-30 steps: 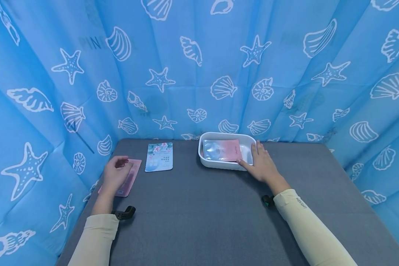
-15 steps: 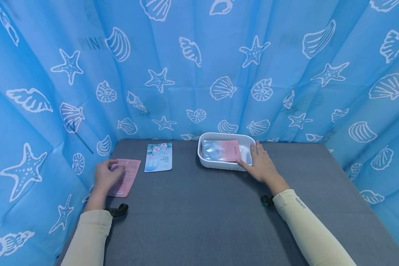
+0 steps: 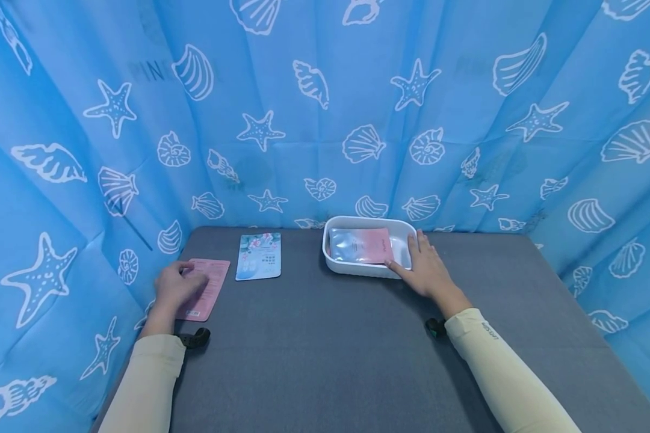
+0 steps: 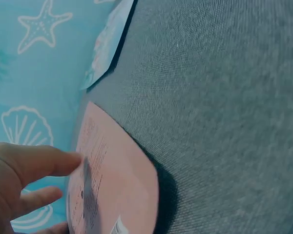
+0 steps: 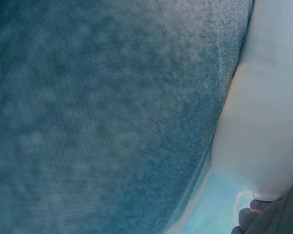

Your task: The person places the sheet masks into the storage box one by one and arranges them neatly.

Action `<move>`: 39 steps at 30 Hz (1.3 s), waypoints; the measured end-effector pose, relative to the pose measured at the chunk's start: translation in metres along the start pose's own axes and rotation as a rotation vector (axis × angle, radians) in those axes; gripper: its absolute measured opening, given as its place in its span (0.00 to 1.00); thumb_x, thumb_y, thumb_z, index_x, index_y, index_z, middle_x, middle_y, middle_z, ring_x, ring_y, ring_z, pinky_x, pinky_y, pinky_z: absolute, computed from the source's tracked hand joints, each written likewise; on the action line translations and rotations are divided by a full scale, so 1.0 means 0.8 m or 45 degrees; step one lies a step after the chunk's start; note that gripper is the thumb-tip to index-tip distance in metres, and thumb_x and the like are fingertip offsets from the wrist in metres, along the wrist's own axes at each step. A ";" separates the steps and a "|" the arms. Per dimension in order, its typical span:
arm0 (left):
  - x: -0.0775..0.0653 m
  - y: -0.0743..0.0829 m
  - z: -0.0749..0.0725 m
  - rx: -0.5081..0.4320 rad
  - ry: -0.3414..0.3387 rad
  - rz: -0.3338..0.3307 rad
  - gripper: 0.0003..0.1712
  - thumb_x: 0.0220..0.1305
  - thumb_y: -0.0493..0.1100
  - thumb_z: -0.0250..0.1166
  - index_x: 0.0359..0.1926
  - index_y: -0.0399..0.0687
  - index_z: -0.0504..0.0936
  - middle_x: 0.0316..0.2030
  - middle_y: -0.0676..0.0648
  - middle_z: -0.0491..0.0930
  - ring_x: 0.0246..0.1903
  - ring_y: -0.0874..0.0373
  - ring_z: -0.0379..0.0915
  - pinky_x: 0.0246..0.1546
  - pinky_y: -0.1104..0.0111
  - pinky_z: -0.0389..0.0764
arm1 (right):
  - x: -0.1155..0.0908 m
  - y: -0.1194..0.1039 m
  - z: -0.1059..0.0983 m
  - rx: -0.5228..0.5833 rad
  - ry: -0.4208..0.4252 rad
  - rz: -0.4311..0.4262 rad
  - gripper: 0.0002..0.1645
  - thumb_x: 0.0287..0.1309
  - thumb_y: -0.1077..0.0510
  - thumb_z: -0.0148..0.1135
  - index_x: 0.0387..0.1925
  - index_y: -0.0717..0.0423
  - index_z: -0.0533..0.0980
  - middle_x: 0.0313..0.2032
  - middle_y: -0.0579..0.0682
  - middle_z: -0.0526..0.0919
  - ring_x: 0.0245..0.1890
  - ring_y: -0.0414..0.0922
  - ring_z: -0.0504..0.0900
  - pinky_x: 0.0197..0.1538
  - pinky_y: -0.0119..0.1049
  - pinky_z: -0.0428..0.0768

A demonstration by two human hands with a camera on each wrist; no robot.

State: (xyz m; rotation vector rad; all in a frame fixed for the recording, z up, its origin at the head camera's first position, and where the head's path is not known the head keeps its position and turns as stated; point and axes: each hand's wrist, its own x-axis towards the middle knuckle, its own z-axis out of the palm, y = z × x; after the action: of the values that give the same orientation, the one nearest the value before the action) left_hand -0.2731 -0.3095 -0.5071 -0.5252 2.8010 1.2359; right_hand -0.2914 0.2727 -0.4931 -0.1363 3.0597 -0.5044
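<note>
A pink sheet mask packet (image 3: pixel 212 290) with printed text lies on the table at the left. My left hand (image 3: pixel 173 291) hovers over its left part, thumb and fingers loosely spread. The left wrist view shows a fingertip right at the face of the packet (image 4: pixel 122 180), whose near edge casts a shadow on the cloth. My right hand (image 3: pixel 432 273) rests against the right end of a white plastic container (image 3: pixel 365 270), thumb at its front rim and fingers along its end. Inside the container lies a blue-and-pink packet (image 3: pixel 360 245).
A light blue flowered packet (image 3: pixel 259 257) lies flat at the back left, between the pink packet and the container. Grey cloth covers the table (image 3: pixel 325 349). A blue curtain (image 3: pixel 314 120) with shells and starfish hangs along the back and sides.
My left hand has shifted left, uncovering more of the pink packet, which now shows its barcode. My right hand and the container have stayed in place.
</note>
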 end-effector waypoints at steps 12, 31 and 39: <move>0.001 -0.003 -0.002 -0.043 -0.026 -0.033 0.44 0.67 0.56 0.73 0.74 0.38 0.71 0.71 0.28 0.68 0.66 0.30 0.63 0.62 0.35 0.73 | 0.000 0.001 0.002 0.003 0.012 0.001 0.68 0.68 0.15 0.40 0.85 0.58 0.34 0.85 0.66 0.32 0.84 0.70 0.38 0.82 0.67 0.43; -0.006 -0.008 -0.001 -0.199 -0.079 -0.136 0.39 0.63 0.55 0.77 0.66 0.38 0.76 0.63 0.33 0.74 0.57 0.39 0.72 0.47 0.59 0.80 | -0.001 0.002 0.001 0.000 0.017 -0.009 0.68 0.68 0.15 0.40 0.86 0.59 0.37 0.85 0.66 0.32 0.84 0.71 0.39 0.82 0.67 0.43; -0.019 -0.005 -0.005 -0.271 -0.072 -0.138 0.42 0.63 0.59 0.76 0.69 0.41 0.76 0.63 0.35 0.75 0.56 0.41 0.75 0.44 0.61 0.83 | 0.001 0.003 0.003 0.005 0.024 -0.005 0.68 0.68 0.15 0.40 0.86 0.59 0.38 0.85 0.66 0.32 0.84 0.70 0.39 0.82 0.68 0.43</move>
State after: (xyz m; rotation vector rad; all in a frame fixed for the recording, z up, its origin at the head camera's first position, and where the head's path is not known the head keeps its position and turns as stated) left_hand -0.2571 -0.3106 -0.5047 -0.6322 2.5723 1.5087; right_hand -0.2922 0.2739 -0.4959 -0.1383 3.0773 -0.5152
